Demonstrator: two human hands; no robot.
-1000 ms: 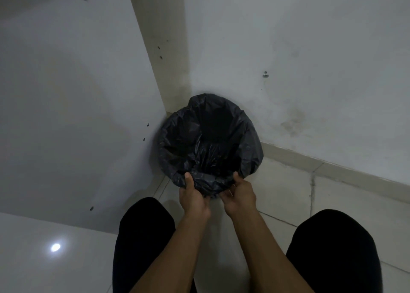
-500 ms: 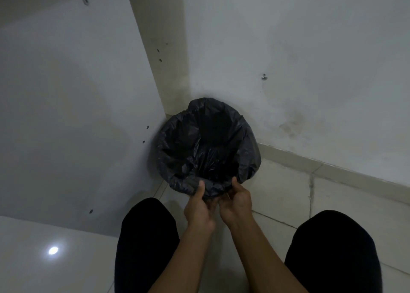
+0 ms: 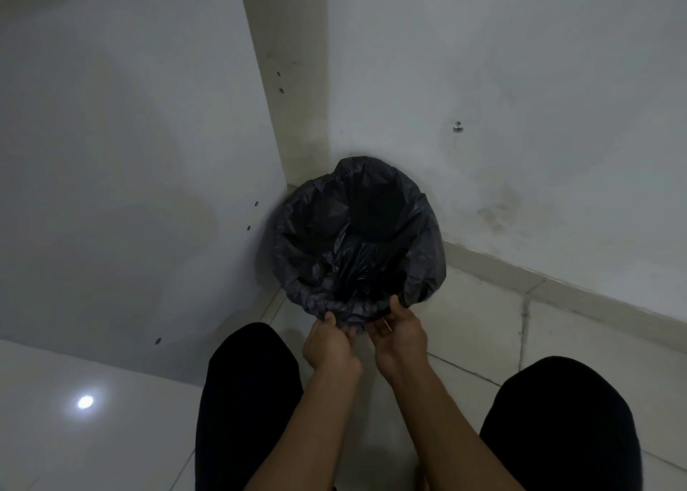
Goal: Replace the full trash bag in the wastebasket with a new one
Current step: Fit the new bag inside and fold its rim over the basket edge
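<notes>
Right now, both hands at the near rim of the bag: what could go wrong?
1. The left hand and right hand pinch only the near edge of the trash bag; the thin film bunched there could tear.
2. Its far edge is draped over the rim by the wall; a one-sided pull may snag it there.

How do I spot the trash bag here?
Find the corner where the white walls meet the tiled floor. The black trash bag sits there, open like a bowl. Unlike the plain black knees, it is crinkly, and the left hand and right hand pinch its near edge.
</notes>
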